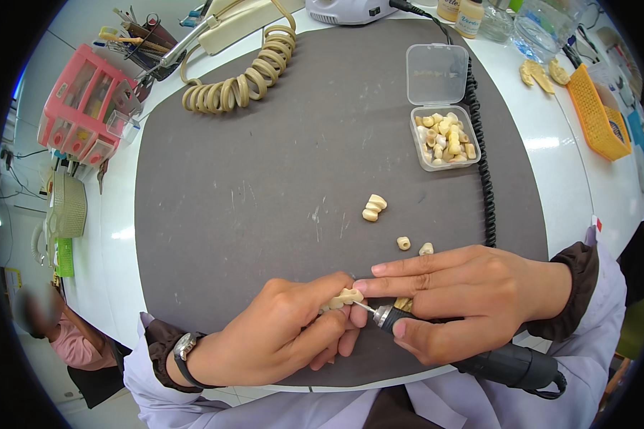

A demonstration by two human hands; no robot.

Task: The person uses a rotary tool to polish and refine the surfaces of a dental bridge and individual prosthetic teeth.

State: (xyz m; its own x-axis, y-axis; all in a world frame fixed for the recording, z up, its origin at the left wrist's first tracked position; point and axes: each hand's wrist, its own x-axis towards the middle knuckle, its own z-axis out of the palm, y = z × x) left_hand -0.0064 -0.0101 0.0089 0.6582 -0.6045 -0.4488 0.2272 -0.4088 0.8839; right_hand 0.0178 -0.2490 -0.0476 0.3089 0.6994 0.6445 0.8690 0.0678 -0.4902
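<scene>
My left hand [286, 325] pinches a cream-coloured dental bridge [346, 297] between thumb and fingers, near the mat's front edge. Wrapped in my right hand [472, 297] is a black rotary handpiece [511, 367] with a metal collar, its thin bur pointing left. The bur's tip meets the bridge or comes very close; which one I cannot tell. My right index fingertip rests by the bridge, next to the left fingers. Partly covered by the right hand lies a yellowish piece [403, 304]. Just beyond are two single tooth crowns [403, 243] and a joined tooth piece [373, 207].
A clear lidded box [445, 166] of tooth pieces stands on the grey mat [265, 186]. A black coiled cord [486, 179] runs along the right, a beige coiled hose [243, 89] at the far left. Beyond are pink drawers [86, 107] and a yellow basket [597, 118]. Someone sits at far left.
</scene>
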